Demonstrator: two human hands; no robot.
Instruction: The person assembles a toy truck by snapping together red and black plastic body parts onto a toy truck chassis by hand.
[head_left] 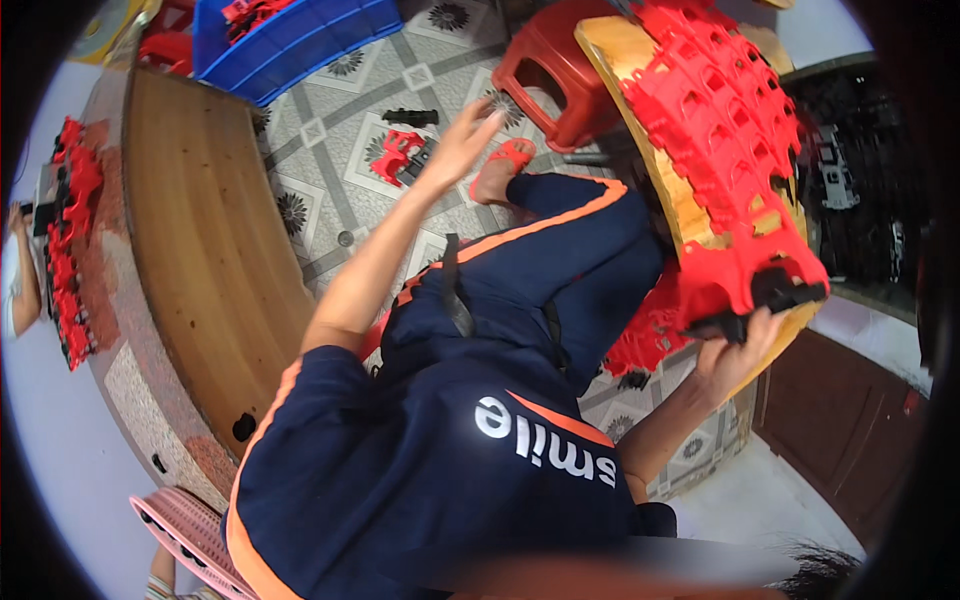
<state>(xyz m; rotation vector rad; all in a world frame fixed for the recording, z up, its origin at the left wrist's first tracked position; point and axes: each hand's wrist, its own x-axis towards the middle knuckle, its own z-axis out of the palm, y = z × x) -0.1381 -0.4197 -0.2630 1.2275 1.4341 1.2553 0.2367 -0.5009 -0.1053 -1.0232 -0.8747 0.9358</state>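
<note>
My left hand reaches out over the tiled floor with its fingers spread and nothing in it. Just beyond it lie a red plastic part and a black plastic part. My right hand is at the lower end of a tilted wooden board that carries a stack of red plastic parts. Its fingers are closed around a black plastic part pressed against the lowest red piece. My legs in navy trousers and a foot in a red sandal lie between the two hands.
A red stool stands behind the board and a blue crate sits at the top. A long wooden bench runs down the left, with red parts and another person's arm beyond. A pink stool and a dark cabinet are nearby.
</note>
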